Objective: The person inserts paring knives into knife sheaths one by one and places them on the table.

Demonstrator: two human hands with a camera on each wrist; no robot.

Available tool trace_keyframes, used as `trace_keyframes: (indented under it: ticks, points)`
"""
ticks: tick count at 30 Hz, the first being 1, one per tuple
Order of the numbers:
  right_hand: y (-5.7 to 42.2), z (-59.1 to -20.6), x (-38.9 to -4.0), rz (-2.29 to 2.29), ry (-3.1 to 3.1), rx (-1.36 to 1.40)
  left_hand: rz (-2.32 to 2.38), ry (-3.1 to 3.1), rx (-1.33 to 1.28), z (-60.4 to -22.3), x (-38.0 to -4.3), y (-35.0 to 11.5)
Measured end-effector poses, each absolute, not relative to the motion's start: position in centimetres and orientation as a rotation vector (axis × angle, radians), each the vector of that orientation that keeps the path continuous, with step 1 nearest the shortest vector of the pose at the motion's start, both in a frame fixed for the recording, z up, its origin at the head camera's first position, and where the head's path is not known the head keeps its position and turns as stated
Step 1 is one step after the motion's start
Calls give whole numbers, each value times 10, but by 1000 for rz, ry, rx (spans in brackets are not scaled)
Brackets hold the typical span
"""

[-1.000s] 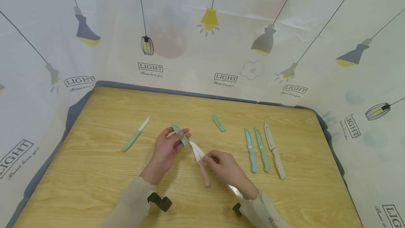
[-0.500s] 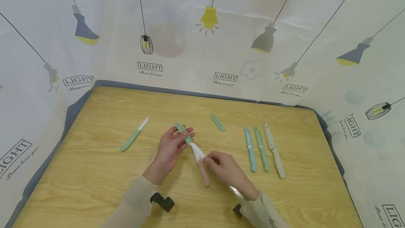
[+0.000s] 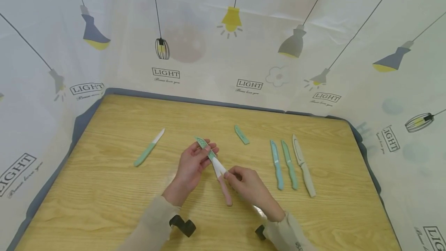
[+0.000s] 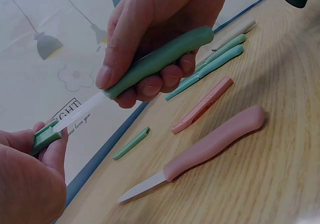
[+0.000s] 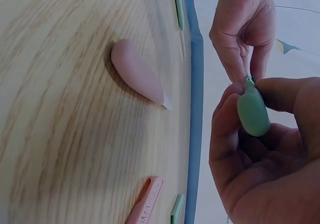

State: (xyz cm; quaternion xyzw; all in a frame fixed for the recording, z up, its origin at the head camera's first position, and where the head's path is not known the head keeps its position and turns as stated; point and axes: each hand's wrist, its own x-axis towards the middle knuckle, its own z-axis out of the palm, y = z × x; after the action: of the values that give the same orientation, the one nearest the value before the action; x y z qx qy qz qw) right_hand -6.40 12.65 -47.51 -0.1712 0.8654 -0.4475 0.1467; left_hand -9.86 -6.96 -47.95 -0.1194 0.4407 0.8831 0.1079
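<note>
My left hand (image 3: pixel 188 165) pinches a green knife sheath (image 3: pixel 200 141) between thumb and fingers. My right hand (image 3: pixel 249 181) grips a small knife by its green handle (image 4: pixel 160 61), thumb along the handle's front end. In the left wrist view its white blade (image 4: pixel 80 113) runs into the mouth of the sheath, with much of the blade still showing. The head view hides the handle behind my right hand. Below the hands a pink-handled knife (image 3: pixel 224 191) lies bare on the table, and a pink sheath (image 4: pixel 205 104) lies beyond it in the left wrist view.
Another bare green-handled knife (image 3: pixel 146 153) lies at the left on the wooden table (image 3: pixel 104 204). A second green sheath (image 3: pixel 242 134) is farther back. At the right lie sheathed blue (image 3: pixel 277 165), green (image 3: pixel 290 165) and cream (image 3: pixel 304 165) knives. A printed curtain (image 3: pixel 209 57) surrounds the table.
My left hand has moved right with the green sheath, bringing its mouth over the blade tip; less blade shows now. My right hand has stayed nearly in place.
</note>
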Motion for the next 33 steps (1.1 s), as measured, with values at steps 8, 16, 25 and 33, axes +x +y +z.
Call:
trace_keyframes:
  ticks: [8, 16, 25, 33]
  points:
    - [124, -474, -65, -1292, 2503, -447, 2602, 1266, -331, -481, -95, -65]
    - [122, -474, -66, -1302, 2520, -463, 2599, 1264, -320, -480, -93, -63]
    - [121, -471, -66, -1322, 2506, -458, 2612, 1252, -318, -480, -92, -60]
    - [120, -470, -66, -1333, 2510, -481, 2601, 1268, -289, -481, -90, -57]
